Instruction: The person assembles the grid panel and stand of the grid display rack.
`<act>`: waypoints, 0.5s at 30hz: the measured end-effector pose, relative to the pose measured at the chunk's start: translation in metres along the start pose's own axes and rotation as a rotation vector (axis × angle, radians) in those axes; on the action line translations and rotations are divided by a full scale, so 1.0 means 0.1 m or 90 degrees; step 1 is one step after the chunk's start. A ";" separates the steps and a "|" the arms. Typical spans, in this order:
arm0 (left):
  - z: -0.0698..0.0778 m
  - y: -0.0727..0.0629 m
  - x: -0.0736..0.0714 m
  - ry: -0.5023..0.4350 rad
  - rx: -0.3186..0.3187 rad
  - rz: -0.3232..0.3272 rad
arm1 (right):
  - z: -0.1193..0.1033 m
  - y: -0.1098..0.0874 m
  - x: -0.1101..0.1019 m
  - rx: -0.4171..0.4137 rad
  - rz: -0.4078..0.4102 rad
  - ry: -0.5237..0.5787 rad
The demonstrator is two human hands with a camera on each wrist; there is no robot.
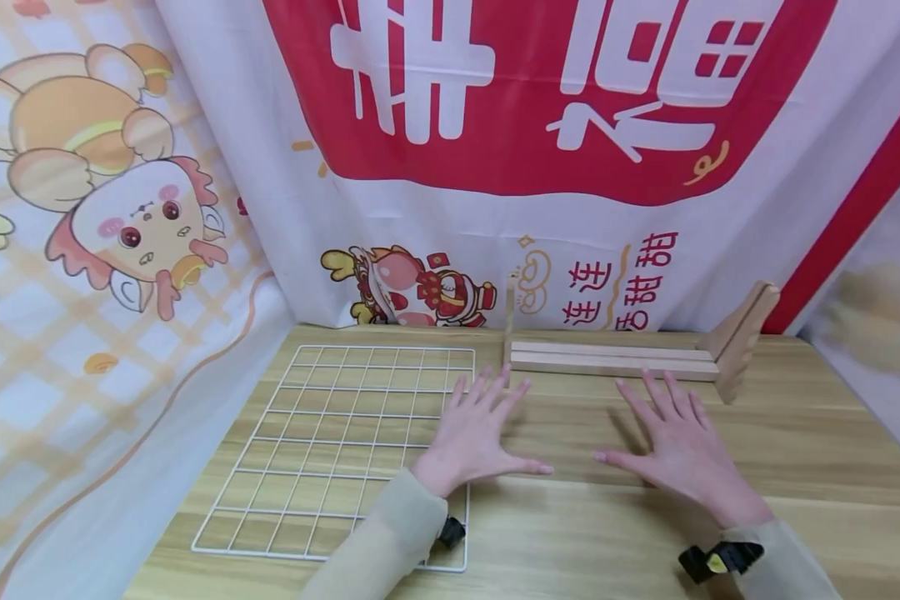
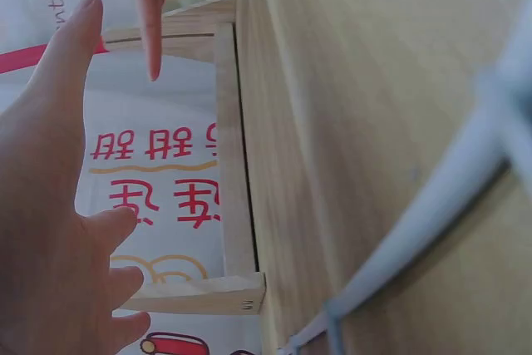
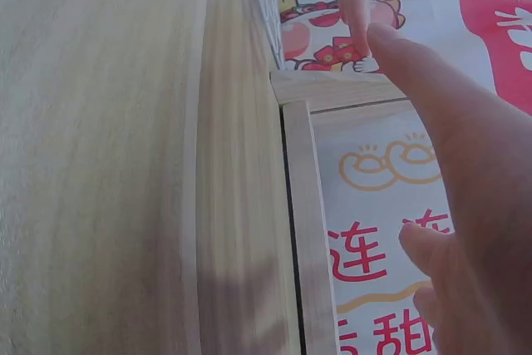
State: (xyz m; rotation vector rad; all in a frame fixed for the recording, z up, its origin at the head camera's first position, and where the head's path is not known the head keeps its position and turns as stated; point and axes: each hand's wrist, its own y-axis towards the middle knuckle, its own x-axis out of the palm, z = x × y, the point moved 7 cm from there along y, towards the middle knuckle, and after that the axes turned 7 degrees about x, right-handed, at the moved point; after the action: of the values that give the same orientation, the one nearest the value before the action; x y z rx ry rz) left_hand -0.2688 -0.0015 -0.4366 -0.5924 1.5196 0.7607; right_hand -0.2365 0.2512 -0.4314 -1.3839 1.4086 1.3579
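Fingers spread and straight, my left hand (image 1: pixel 471 433) hovers over the right part of a white wire grid panel (image 1: pixel 467 533) and holds nothing. Opposite it, my right hand (image 1: pixel 682 454) is also spread above the wooden table, its thumb toward the left hand. Beyond both hands stands a wooden rack (image 1: pixel 615 360) with two slats between upright end pieces. The right end piece (image 1: pixel 742 333) leans outward in the head view. In the left wrist view the rack (image 2: pixel 235 155) lies past the fingers; in the right wrist view its slat (image 3: pixel 312 222) runs beside the hand.
The wood-grained table (image 1: pixel 555 533) meets a hanging cloth (image 1: pixel 285 217) with red and white print at its back edge. Another cloth with a cartoon print (image 1: pixel 142 217) hangs on the left. A small black device (image 1: pixel 720 560) is strapped at the right wrist.
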 end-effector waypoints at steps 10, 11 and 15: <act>-0.13 -0.14 -0.20 -0.027 -0.013 0.025 | -0.12 0.01 -0.08 -0.018 0.037 0.031; -0.14 -0.15 -0.22 -0.026 -0.012 0.029 | -0.14 0.00 -0.10 -0.024 0.042 0.038; -0.18 -0.21 -0.26 -0.032 -0.010 0.057 | -0.22 -0.01 -0.17 -0.041 0.060 0.059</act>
State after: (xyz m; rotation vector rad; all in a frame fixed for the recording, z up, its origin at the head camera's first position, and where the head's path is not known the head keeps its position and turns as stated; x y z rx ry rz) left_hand -0.2621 -0.0303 -0.4131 -0.5154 1.5040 0.8505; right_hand -0.2289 0.2333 -0.4109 -1.4551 1.5192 1.4258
